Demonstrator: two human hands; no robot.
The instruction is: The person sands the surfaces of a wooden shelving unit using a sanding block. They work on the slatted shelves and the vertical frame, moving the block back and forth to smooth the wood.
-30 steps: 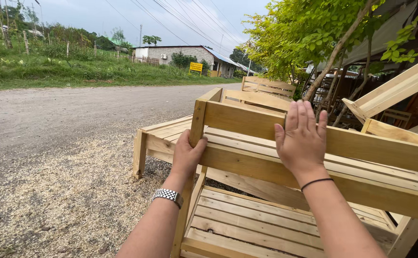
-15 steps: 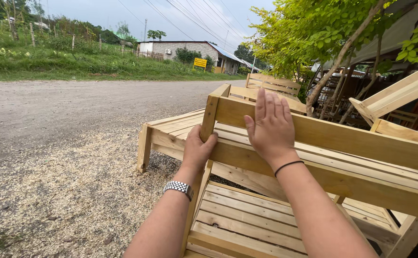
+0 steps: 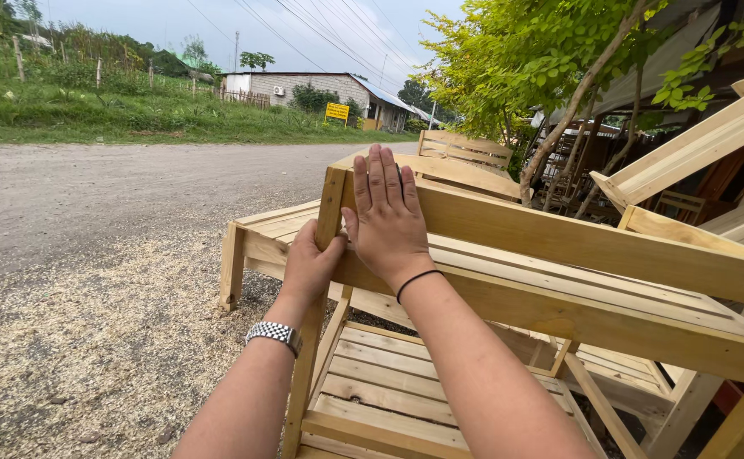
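Head view, centre frame: the left hand (image 3: 311, 265) is curled around the upright corner post (image 3: 331, 200) of a pale, unfinished slatted wooden bench frame (image 3: 559, 255), gripping it. The right hand (image 3: 386, 217) lies flat and open against the top rail (image 3: 576, 242), fingers spread, holding nothing. This looks like steadying or positioning the frame; shifting it calls for a firmer right-hand grip.

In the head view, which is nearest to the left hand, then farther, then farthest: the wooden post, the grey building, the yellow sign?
1. wooden post: the left hand has its grip on it, at the frame's corner.
2. grey building: far across the road, upper middle.
3. yellow sign: beside that building; these two are too close to rank.
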